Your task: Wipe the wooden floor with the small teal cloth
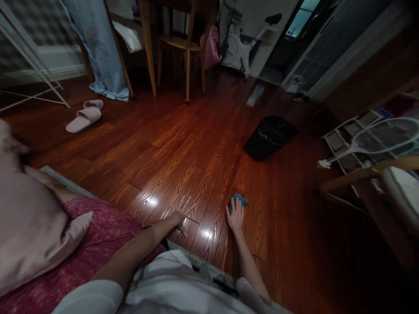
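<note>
- Left hand (pixel 182 211) fanned wide, empty, on the floor (pixel 196 148)!
- Right hand (pixel 236 216) stretched flat over my blue cloth (pixel 241 199)!
- Ground covered, ground left: can't tell.

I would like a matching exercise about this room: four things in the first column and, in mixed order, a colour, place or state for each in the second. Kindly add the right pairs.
Things
1. Folded cloth
2. Left hand
3. Trash bin
4. Slippers

Colours, places, states
A. Black
B. Pale pink
C. Under the right hand
D. Spread wide, holding nothing

Right pairs: 1-C, 2-D, 3-A, 4-B
</note>
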Available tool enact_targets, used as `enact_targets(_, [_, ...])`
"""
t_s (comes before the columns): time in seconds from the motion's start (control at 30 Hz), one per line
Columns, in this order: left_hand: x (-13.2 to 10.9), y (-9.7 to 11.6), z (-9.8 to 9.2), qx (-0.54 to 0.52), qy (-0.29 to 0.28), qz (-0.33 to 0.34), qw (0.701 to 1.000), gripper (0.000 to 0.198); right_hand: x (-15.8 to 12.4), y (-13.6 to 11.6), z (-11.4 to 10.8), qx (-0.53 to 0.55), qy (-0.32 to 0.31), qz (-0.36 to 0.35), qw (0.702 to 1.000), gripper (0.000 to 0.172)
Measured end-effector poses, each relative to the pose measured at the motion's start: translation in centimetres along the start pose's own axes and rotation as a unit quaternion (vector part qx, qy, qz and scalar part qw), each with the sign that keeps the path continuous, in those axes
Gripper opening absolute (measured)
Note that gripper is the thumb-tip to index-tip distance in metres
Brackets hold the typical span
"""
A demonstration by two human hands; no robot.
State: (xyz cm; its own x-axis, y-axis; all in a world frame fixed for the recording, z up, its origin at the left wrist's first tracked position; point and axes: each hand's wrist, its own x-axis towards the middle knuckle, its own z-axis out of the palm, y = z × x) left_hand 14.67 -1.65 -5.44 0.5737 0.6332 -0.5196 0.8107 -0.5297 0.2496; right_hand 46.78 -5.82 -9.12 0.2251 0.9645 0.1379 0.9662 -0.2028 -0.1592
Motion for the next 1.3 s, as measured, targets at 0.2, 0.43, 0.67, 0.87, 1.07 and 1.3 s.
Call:
enact_targets(0.2, [-0.2, -0.2, 0.0, -0.027, 0.008, 0.012, 1.000, 0.164, 5.9, 1.7, -1.0, -0.012, 0.026, 0.194, 0.981, 0.072])
enact_targets(0.43, [-0.2, -0.3, 0.1, -0.040, 0.013, 0.012, 0.999, 0.171, 6.4, -5.2, 0.8, 0.000, 0.000, 0.097, 0.995, 0.071])
enact_targets(0.67, [0.2, -0.7, 1.0, -0.040, 0.017, 0.010, 0.999, 0.170, 2.0, -12.2, 1.2, 0.010, -0.035, -0.045, 0.998, 0.070])
enact_targets(0.87, [0.2, -0.2, 0.6, -0.020, 0.004, -0.029, 0.999, 0.171, 2.9, -13.5, 0.4, 0.012, -0.025, -0.039, 0.999, 0.066])
enact_targets(1.07, [-1.6, -1.2, -0.5, -0.038, 0.034, 0.012, 0.999, 0.142, 4.6, -13.8, 0.6, -0.001, -0.006, -0.028, 1.000, 0.065])
enact_targets(1.3, [-3.2, -5.4, -1.3, -0.054, 0.081, 0.106, 0.990, 0.094, 3.3, -14.4, 0.3, -0.014, -0.019, -0.027, 0.999, 0.068])
